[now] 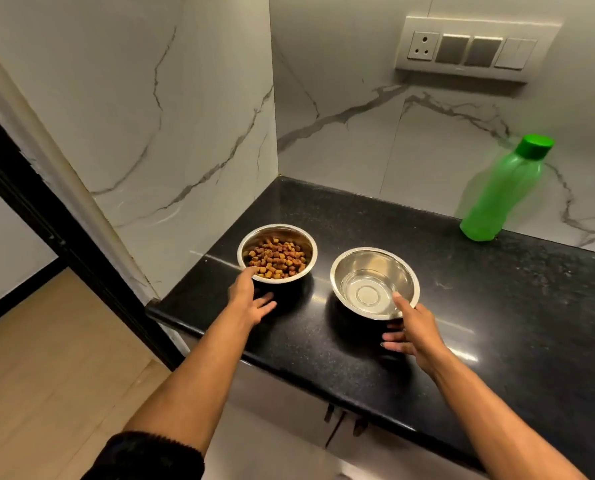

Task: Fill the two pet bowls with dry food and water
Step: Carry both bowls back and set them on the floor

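Observation:
Two steel bowls stand side by side on the black counter (497, 306). The left bowl (306, 237) holds brown dry kibble (277, 258). The right bowl (344, 261) holds clear water (367, 289). My left hand (251, 299) rests at the near rim of the kibble bowl, thumb touching the rim and fingers spread beneath it. My right hand (410, 330) is at the near rim of the water bowl, thumb over the rim and fingers spread under its side. Neither bowl is lifted.
A green plastic bottle (504, 192) with a green cap stands at the back right against the marble wall. A switch panel (473, 48) sits on the wall above. The counter's left end drops to a wooden floor (46, 358); cabinet handles (344, 419) hang below.

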